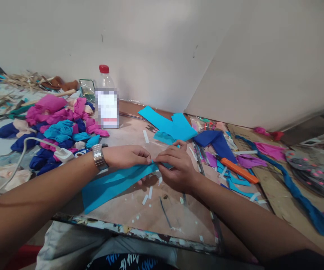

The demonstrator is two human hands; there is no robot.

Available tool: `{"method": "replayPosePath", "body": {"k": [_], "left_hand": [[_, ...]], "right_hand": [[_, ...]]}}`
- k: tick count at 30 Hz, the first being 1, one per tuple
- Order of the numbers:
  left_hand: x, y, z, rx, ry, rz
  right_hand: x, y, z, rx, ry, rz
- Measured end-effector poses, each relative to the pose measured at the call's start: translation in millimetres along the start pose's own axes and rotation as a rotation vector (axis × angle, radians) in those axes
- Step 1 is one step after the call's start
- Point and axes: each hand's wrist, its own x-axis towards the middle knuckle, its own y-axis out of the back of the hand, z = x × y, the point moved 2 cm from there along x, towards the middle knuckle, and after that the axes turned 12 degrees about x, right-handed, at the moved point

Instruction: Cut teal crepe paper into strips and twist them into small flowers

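Long turquoise paper strip [114,185] is clamped at its end by left hand [126,156] and right hand [176,167], near bench [139,215] front edge. Folding judged in hand; next fold needs pinch held even.

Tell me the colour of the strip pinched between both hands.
The strip is plain turquoise blue, no pattern; the head view shows it best.

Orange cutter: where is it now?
In the head view, the orange cutter lies right of the right hand, among cyan scraps, just below the dark blue paper.
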Motion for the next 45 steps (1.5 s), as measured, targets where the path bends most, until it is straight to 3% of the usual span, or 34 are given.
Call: {"method": "replayPosePath", "body": {"k": [5, 9, 17, 27, 34, 45], "left_hand": [[2.2, 0.5, -3.1, -0.040, -0.028, -0.034], [3.8, 1.7, -0.4, 0.160, -0.082, 0.061], [2.4, -0.3, 2.3, 0.263, -0.060, 0.141], [-1.1, -7.3, 15.6, 0.554, -0.043, 0.362], [-1.0, -11.1, 17.5, 0.657, -0.130, 0.367], [-1.4, -12.3, 16.9, 0.687, -0.138, 0.339]], "right_hand": [[0.7, 0.4, -0.1, 0.004, -0.029, 0.001], [-0.6, -0.4, 1.0, 0.001, -0.041, -0.019], [-2.2, -1.1, 2.6, 0.021, -0.083, -0.043], [-1.8, -2.2, 7.5, 0.004, -0.178, -0.026], [-3.4, -3.6, 7.3, 0.009, -0.224, -0.108], [-3.7, -6.0, 11.3, 0.086, -0.303, -0.178]]}}
